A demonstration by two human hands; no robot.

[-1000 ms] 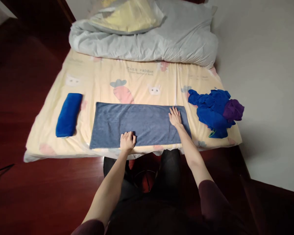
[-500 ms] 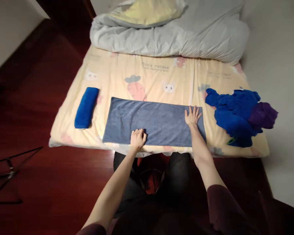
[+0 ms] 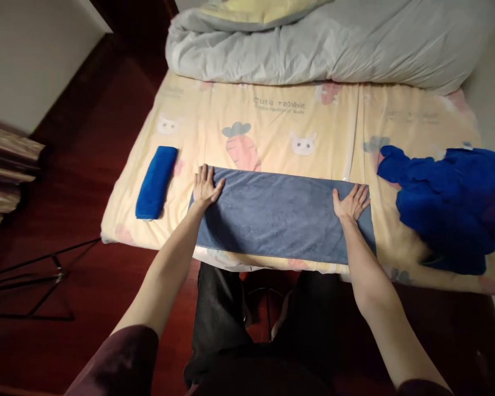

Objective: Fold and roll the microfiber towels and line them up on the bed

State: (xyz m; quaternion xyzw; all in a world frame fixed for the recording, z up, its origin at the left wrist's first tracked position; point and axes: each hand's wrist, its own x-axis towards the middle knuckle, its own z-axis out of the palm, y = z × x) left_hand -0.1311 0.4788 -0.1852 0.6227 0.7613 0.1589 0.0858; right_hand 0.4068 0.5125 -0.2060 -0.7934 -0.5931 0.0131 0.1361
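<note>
Facing a yellow carrot-print bed's (image 3: 274, 129) near edge above dark-red flooring (image 3: 103, 278), I rest spread hands (image 3: 205, 188) (image 3: 351, 205) atop the rectangular grey-blue towel (image 3: 276, 212) there.

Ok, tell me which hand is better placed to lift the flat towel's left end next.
Probably the left hand: it rests spread on that end of the flat towel, while the right hand lies near the opposite end.

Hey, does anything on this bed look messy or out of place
The blue pile on the right of the bed stands out: it lies crumpled, while the blue cloth at left looks neatly folded and the gray-blue towel lies nearly flat.
</note>
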